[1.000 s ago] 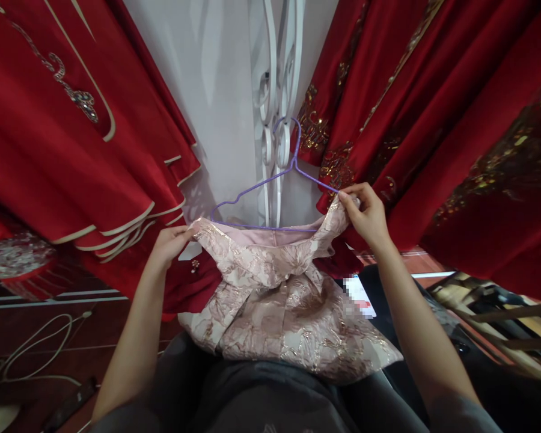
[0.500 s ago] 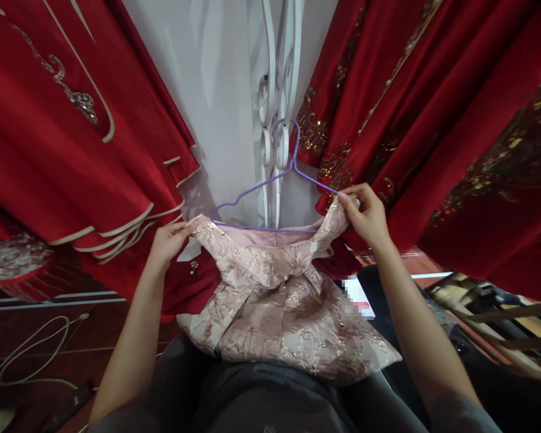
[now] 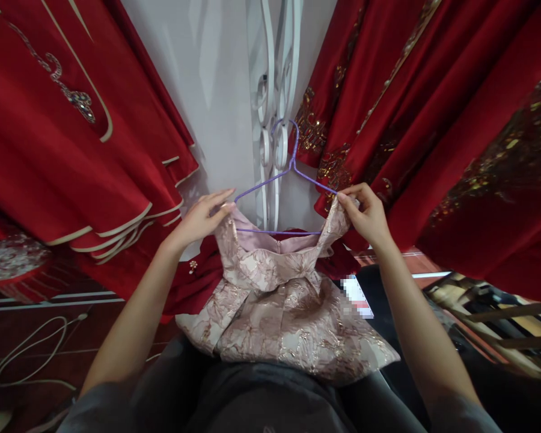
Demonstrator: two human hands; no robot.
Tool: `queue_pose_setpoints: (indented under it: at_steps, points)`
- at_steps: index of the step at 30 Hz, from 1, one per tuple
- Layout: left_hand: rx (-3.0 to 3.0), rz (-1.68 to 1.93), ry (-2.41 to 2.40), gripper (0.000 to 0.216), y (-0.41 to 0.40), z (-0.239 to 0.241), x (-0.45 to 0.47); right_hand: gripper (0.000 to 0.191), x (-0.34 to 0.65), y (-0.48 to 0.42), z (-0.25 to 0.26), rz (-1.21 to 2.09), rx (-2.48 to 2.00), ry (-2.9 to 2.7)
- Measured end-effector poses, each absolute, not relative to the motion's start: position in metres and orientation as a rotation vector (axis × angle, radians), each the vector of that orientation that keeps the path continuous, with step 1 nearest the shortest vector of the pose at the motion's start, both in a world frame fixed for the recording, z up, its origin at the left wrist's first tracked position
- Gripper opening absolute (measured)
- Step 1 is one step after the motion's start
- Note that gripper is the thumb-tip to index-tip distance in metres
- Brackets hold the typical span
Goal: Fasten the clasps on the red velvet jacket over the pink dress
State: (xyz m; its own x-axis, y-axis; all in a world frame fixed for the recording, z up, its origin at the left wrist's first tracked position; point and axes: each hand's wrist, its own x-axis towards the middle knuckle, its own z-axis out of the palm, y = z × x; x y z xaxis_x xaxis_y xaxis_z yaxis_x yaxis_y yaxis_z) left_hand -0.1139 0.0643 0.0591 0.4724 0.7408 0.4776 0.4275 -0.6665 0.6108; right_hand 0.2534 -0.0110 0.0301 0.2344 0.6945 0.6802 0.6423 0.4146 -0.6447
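A pink and cream brocade dress (image 3: 279, 307) with gold threads lies across my lap, its neckline spread toward the wall. Inside its shoulders sits a purple wire hanger (image 3: 270, 179), hook up, near a white scrolled metal frame. My left hand (image 3: 202, 218) pinches the left shoulder of the dress by the hanger's left arm, thumb and fingers closed on the fabric. The right shoulder strap is gripped between thumb and fingers of my right hand (image 3: 364, 213), right at the hanger's other arm. Dark red cloth (image 3: 198, 276) shows beneath the dress on both sides.
Red gowns with beading (image 3: 81, 132) hang on the left, and red gowns with gold sequins (image 3: 433, 120) on the right. The white metal frame (image 3: 270, 138) stands against the wall. A white cable (image 3: 31, 349) lies on the floor; a wooden rack (image 3: 514, 328) stands at the right.
My left hand has moved right and up, bringing the dress's left shoulder inward over the hanger's left arm. My right hand has kept its place and hold.
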Motion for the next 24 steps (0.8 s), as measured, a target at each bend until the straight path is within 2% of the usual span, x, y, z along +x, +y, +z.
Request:
queue_pose_setpoints:
  at_steps: [6,10,12,14,17,21,24]
  points:
    - [2.197,1.11,1.288,0.061,0.098,0.024,-0.169,0.032,0.254,-0.01,0.03,0.049,-1.282,-1.453]
    - [2.362,0.428,1.323,0.059,0.104,-0.019,-0.198,0.029,0.254,-0.011,0.031,0.057,-1.27,-1.459]
    - [2.348,0.325,1.311,0.046,0.101,-0.033,-0.196,0.028,0.254,-0.011,0.031,0.055,-1.262,-1.46]
    - [2.275,0.462,1.278,0.026,0.1,-0.036,-0.188,0.028,0.254,-0.01,0.031,0.05,-1.26,-1.457]
    - [2.058,0.787,1.279,0.017,0.11,-0.014,-0.174,0.031,0.255,-0.008,0.03,0.054,-1.26,-1.452]
    - [2.05,1.017,1.139,0.038,0.123,0.044,-0.149,0.035,0.253,-0.01,0.031,0.078,-1.26,-1.465]
    - [2.132,1.221,0.934,0.042,0.117,0.081,-0.122,0.037,0.255,-0.014,0.038,0.165,-1.288,-1.492]
